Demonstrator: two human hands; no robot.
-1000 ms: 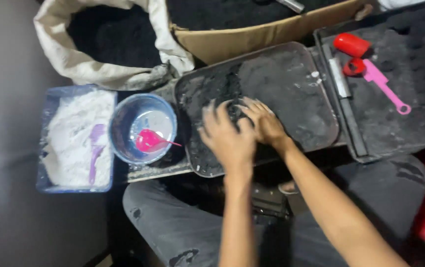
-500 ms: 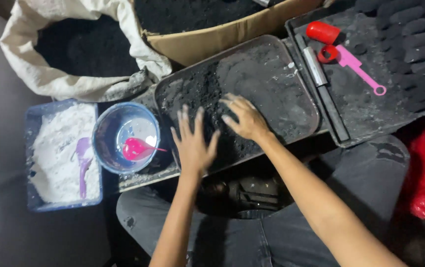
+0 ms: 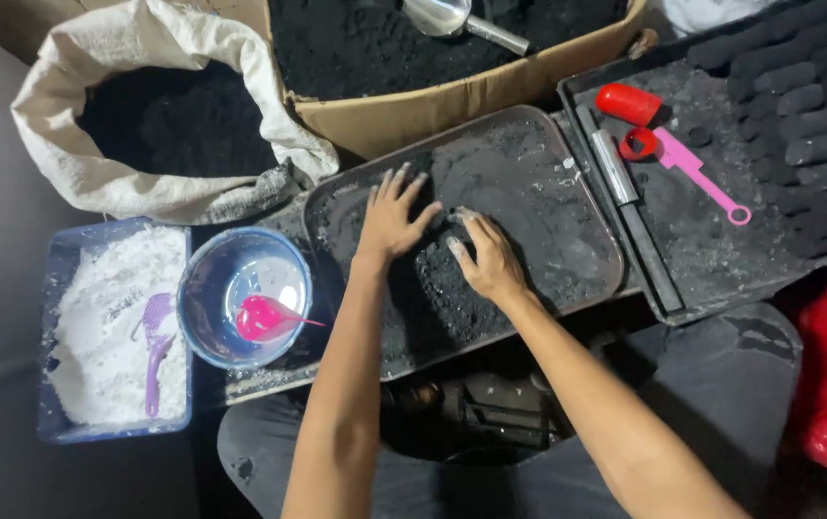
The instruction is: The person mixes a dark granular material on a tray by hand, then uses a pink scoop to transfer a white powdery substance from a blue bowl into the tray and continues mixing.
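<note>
A dark metal tray (image 3: 567,163) lies in front of me, dusted with black powder (image 3: 442,288) heaped near its front. My left hand (image 3: 389,219) rests flat on the powder with fingers spread. My right hand (image 3: 484,258) lies beside it, fingers curled down into the same black powder. Both hands are smeared grey. Neither hand holds a tool.
A blue bowl (image 3: 216,269) with a pink spoon (image 3: 264,317) sits left of the tray. Further left is a tub of white powder (image 3: 96,327) with a purple scoop (image 3: 154,336). A sack (image 3: 144,125) and a cardboard box (image 3: 452,101) of black powder stand behind. A second tray (image 3: 721,250) at right holds dark briquettes (image 3: 808,106), a red cylinder (image 3: 628,103) and a pink tool (image 3: 697,173).
My left hand has slid up and left across the tray with its fingers spread wider. My right hand has stayed in the powder heap. The camera view has shifted.
</note>
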